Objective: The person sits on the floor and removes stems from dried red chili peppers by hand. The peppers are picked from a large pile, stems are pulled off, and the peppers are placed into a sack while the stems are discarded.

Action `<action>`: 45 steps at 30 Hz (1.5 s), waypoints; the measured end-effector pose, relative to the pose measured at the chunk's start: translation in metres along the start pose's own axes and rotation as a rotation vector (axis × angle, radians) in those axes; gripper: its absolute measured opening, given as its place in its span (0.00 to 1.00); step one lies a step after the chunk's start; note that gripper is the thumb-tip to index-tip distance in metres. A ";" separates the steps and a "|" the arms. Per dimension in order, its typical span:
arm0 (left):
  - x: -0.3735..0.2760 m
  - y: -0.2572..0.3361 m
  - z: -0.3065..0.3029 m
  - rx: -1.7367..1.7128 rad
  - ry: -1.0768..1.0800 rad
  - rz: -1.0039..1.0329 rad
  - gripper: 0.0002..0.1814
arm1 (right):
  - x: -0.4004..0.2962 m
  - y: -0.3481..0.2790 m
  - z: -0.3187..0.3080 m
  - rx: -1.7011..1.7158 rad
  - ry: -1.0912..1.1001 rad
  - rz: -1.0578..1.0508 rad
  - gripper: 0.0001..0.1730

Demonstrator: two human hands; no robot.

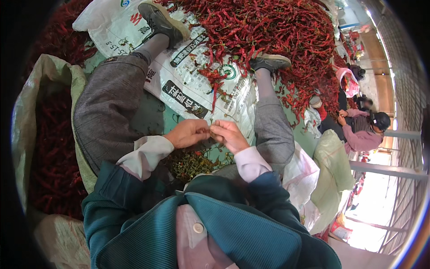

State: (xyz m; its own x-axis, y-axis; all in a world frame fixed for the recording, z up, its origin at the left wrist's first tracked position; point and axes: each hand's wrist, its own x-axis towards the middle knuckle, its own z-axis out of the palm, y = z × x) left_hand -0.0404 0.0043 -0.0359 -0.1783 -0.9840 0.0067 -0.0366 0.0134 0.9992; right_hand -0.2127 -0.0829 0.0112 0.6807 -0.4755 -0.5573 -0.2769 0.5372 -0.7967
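In front of my lap my two hands meet at the fingertips. My left hand (188, 133) is curled and blurred, with part of a dried red chili (202, 129) showing among its fingers. My right hand (230, 135) has thumb and forefinger pinched together against the left fingertips; whatever lies between them is too small to make out. Just beyond the hands, a loose red chili (214, 97) rests on a flattened white printed sack (156, 79). Below the hands, between my legs, is a heap of greenish-brown chili stems (191, 164).
A large mound of dried red chilies (268, 30) spreads beyond my feet. An open woven sack (78, 87) of chilies stands at my left. Pale green sacking (332, 161) lies at my right. Further right, a person in a pink top (361, 134) sits beside the mound.
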 end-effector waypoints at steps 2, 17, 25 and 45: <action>0.004 0.014 0.001 0.206 -0.095 0.243 0.09 | -0.011 0.004 -0.005 0.277 0.020 0.113 0.08; 0.001 0.003 -0.001 -0.331 0.309 -0.329 0.13 | 0.087 -0.027 -0.030 -1.140 0.641 -0.207 0.24; 0.009 -0.014 0.000 -0.414 0.422 -0.299 0.11 | 0.019 -0.014 -0.004 -0.224 0.278 -0.014 0.12; 0.006 0.004 0.004 -0.469 0.118 -0.459 0.08 | 0.013 -0.003 0.013 -0.611 0.232 -0.356 0.10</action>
State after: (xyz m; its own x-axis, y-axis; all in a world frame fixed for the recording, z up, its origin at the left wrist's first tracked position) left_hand -0.0459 -0.0004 -0.0321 -0.1368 -0.8847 -0.4456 0.3535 -0.4638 0.8123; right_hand -0.1937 -0.0817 0.0091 0.6576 -0.7199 -0.2221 -0.4403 -0.1280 -0.8887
